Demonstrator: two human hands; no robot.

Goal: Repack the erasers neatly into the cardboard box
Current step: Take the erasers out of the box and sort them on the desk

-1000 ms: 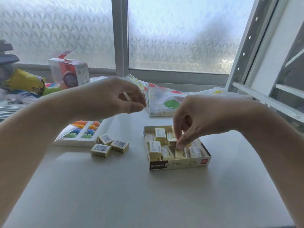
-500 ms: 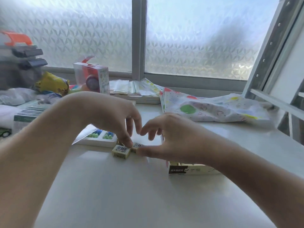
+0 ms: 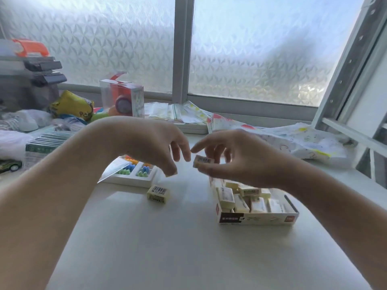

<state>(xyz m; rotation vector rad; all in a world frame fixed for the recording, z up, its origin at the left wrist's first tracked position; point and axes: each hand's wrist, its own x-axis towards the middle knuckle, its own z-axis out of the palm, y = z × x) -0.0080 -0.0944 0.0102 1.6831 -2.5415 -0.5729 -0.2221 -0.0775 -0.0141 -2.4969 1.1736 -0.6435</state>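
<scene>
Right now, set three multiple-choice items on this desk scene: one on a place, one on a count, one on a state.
1. Where is the open cardboard box of pale yellow erasers?
A. Under the right hand
B. On the windowsill
C. Left of the bead tray

2. How many pale yellow barcoded erasers lie loose on the white table?
A. Three
B. One
C. None

3. What is the right hand doing?
A. Resting flat
B. Pinching an eraser
C. Gripping the box

Answers:
1 A: the box sits just below that hand.
2 B: a single loose eraser lies by the white bead tray.
3 B: its fingers pinch a raised eraser; the left hand holds nothing.
</scene>
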